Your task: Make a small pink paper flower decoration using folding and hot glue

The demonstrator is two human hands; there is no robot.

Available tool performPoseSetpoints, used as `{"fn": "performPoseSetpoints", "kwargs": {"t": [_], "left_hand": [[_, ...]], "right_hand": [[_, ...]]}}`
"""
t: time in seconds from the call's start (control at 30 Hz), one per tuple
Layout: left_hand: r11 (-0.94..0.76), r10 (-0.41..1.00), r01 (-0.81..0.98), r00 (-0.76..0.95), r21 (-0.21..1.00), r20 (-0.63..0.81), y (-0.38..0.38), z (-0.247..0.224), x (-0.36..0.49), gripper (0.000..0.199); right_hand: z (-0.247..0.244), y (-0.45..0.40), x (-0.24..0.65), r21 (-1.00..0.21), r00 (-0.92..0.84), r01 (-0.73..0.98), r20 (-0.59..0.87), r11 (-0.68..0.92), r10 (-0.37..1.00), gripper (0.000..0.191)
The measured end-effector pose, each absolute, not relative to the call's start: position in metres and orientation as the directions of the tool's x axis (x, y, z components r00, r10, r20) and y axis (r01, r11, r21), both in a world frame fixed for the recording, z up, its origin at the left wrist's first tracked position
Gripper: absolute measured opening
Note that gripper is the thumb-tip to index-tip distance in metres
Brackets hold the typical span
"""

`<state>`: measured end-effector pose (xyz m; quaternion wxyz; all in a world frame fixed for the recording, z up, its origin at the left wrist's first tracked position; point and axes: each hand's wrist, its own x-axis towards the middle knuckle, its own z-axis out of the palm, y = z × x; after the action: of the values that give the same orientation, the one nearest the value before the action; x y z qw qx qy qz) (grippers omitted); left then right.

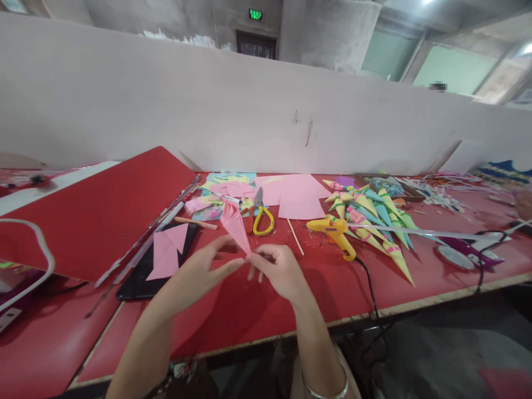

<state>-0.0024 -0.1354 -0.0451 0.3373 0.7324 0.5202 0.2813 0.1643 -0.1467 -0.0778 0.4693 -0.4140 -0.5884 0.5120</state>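
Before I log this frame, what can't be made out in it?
Head view throughout:
- Pink cone: tip covered by right hand.
- Left hand: some fingertips behind the pink cone.
- Purple-and-white item: cut off by left edge.
- Tray: contents too small to identify.

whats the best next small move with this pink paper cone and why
Perhaps steady the pink paper cone in the left hand and reach the right hand towards the yellow glue gun: both hands are at the cone's narrow lower end, and the gun lies on the red table to the right, on that hand's side.
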Motion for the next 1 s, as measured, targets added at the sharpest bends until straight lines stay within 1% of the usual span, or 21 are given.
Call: {"fn": "performPoseSetpoints", "kwargs": {"t": [0.1,0.2,0.27,0.37,0.47,0.57,0.73,0.83,0.9,0.97,1.0], "left_hand": [[-0.22,0.931,0.693,0.359,0.687,-0.063,-0.135,-0.052,-0.006,0.042],[-0.211,0.912,0.767,0.378,0.605,-0.161,-0.135,-0.056,-0.007,0.049],[-0.227,0.908,0.781,0.386,0.581,-0.164,-0.136,-0.057,-0.007,0.05],[-0.242,0.907,0.773,0.395,0.587,-0.147,-0.138,-0.056,-0.01,0.05],[-0.236,0.913,0.777,0.383,0.584,-0.141,-0.139,-0.057,-0.017,0.049],[-0.194,0.937,0.816,0.319,0.544,-0.145,-0.139,-0.059,-0.028,0.05],[-0.172,0.978,0.883,0.208,0.437,-0.034,-0.132,-0.048,-0.048,0.053],[-0.145,0.989,0.902,0.146,0.406,0.029,-0.119,-0.037,-0.056,0.051],[-0.184,0.983,0.91,0.179,0.371,0.047,-0.105,-0.031,-0.058,0.046],[-0.246,0.969,0.925,0.242,0.29,0.05,-0.087,-0.028,-0.059,0.043],[-0.235,0.972,0.943,0.222,0.238,0.079,-0.077,-0.028,-0.058,0.043]], "right_hand": [[-0.079,-0.146,0.173,-0.947,-0.108,0.294,0.103,0.13,0.989,0.023],[-0.08,-0.146,0.177,-0.795,-0.03,0.599,0.097,0.096,0.995,0.028],[-0.08,-0.147,0.177,-0.682,-0.001,0.729,0.094,0.065,0.996,0.027],[-0.08,-0.147,0.177,-0.545,0.046,0.838,0.092,0.011,0.995,0.022],[-0.08,-0.147,0.177,-0.452,0.053,0.892,0.065,-0.018,0.996,0.019],[-0.08,-0.148,0.18,-0.422,0.007,0.906,-0.002,-0.007,1.0,0.019],[-0.08,-0.147,0.184,-0.453,-0.027,0.892,-0.034,0.009,0.999,0.019],[-0.081,-0.147,0.186,-0.491,-0.054,0.871,-0.037,0.029,0.998,0.019],[-0.081,-0.146,0.188,-0.515,-0.074,0.856,-0.037,0.045,0.997,0.019],[-0.081,-0.147,0.19,-0.532,-0.09,0.845,-0.037,0.056,0.995,0.019],[-0.08,-0.147,0.19,-0.538,-0.095,0.84,-0.037,0.06,0.995,0.019]]}}
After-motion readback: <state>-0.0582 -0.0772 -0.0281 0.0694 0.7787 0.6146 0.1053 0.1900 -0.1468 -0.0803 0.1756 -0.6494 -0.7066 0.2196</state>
